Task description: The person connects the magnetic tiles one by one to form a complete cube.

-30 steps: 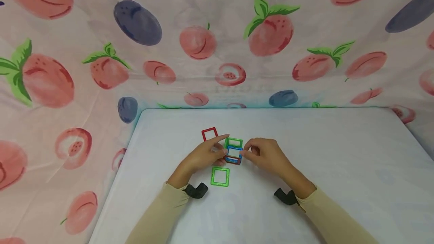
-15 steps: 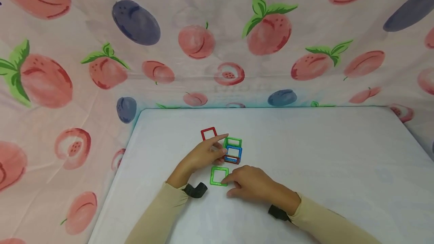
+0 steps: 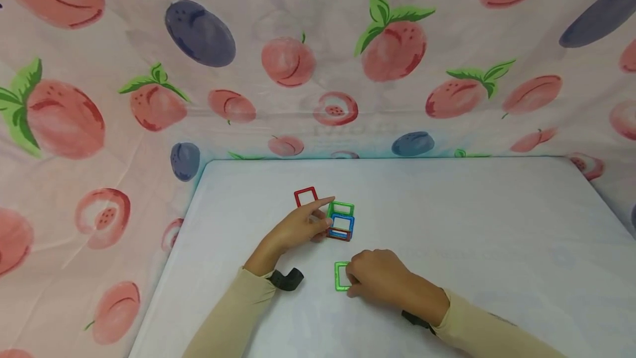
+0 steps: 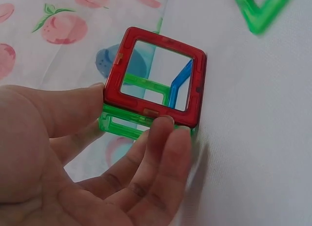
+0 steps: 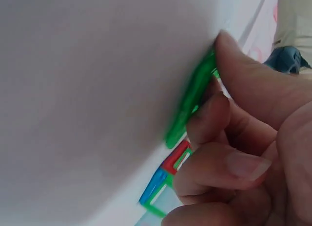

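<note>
In the head view my left hand (image 3: 298, 226) grips the left side of a small box of square magnetic tiles with green, blue and red frames. The left wrist view shows the box's red tile (image 4: 197, 84) facing the camera, thumb at one corner and fingertips along the lower edge; green tile edges (image 4: 126, 115) lie behind it. Nearer the front, my right hand (image 3: 381, 276) pinches a loose green square tile (image 3: 337, 278) by its right side. Thumb and fingers hold that green tile (image 5: 191, 99) in the right wrist view, where it is tilted.
Another red square tile (image 3: 296, 198) lies flat behind my left hand, partly covered by it. All of this is on a white table (image 3: 447, 209), with a fruit-print cloth (image 3: 308, 10) behind and at the sides. Black curved pieces (image 3: 288, 279) sit at both wrists.
My right hand has left the box, moved down to the loose green tile, taken hold of it and drawn it right and toward the front. My left hand stays on the box.
</note>
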The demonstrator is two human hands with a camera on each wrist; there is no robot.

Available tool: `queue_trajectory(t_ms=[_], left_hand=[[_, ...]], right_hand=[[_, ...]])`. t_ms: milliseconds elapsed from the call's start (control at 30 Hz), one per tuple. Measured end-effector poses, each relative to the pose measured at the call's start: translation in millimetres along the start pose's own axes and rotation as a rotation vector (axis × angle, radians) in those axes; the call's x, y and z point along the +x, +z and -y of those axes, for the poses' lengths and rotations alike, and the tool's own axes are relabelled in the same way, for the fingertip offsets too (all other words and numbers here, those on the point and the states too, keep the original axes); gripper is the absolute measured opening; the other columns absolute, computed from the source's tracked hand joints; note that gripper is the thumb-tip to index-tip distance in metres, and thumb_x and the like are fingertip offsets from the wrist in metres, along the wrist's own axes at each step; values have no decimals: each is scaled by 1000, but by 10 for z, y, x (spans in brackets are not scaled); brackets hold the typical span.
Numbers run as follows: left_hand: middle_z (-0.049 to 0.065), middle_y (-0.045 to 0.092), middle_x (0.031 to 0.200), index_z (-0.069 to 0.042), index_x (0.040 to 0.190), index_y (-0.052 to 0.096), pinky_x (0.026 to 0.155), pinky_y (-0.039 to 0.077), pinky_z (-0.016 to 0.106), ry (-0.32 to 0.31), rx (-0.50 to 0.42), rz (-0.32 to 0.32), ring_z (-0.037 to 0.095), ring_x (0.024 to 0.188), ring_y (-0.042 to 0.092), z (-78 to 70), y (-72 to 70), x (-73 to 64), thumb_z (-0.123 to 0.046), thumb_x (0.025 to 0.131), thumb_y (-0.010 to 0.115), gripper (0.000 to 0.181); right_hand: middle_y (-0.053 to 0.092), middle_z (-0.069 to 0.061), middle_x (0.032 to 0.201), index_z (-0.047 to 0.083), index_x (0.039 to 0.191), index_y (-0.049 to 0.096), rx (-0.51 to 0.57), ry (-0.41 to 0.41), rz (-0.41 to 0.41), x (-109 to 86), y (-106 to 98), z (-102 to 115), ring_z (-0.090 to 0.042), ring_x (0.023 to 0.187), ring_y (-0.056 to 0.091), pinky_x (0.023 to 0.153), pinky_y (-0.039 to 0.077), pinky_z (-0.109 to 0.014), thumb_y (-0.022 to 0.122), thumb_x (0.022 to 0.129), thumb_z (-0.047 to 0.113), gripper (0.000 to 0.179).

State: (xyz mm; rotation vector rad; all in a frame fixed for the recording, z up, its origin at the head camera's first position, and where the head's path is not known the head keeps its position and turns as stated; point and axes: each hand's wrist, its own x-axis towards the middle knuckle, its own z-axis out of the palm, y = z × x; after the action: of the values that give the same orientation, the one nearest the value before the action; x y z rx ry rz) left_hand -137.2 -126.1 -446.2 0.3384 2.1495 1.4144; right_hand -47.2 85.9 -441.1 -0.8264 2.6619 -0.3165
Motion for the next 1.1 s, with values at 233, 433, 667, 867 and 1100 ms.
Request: queue_trajectory(t_ms=[233,433,667,867,1100], left_hand=[[15,59,127,-28,156,43,83,60,38,-25,10,6,24,96,69,2,-14,-18,-26,103,63,57],[13,58,128,-28,157,43,83,60,36,-14,41,20,23,100,67,5,-11,-39,-26,103,64,58],[12,59,128,-25,157,43,79,60,35,36,85,29,22,95,67,-7,32,-56,-25,102,65,59],[12,61,126,-23,156,44,76,59,35,49,124,8,23,91,67,-40,84,-60,-25,102,64,57],[12,61,123,-19,154,44,75,58,33,40,121,12,25,89,67,-87,131,-53,-26,102,65,57]], right_hand=[[52,12,64,20,72,63,56,124,-43,-144,-52,-191,-6,59,46,54,39,-27,79,90,32,27],[51,5,67,16,85,62,462,246,-108,-151,-143,-448,-10,63,46,56,36,-25,61,103,29,23],[56,-4,71,5,89,61,809,360,-73,-8,-217,-639,-15,60,42,56,34,-27,51,108,36,37],[49,-3,67,2,95,61,940,401,-57,122,-214,-676,-16,60,41,57,34,-28,50,108,38,39],[55,-5,76,3,99,63,969,393,-63,229,-223,-652,-17,65,46,60,38,-28,51,108,34,35]])
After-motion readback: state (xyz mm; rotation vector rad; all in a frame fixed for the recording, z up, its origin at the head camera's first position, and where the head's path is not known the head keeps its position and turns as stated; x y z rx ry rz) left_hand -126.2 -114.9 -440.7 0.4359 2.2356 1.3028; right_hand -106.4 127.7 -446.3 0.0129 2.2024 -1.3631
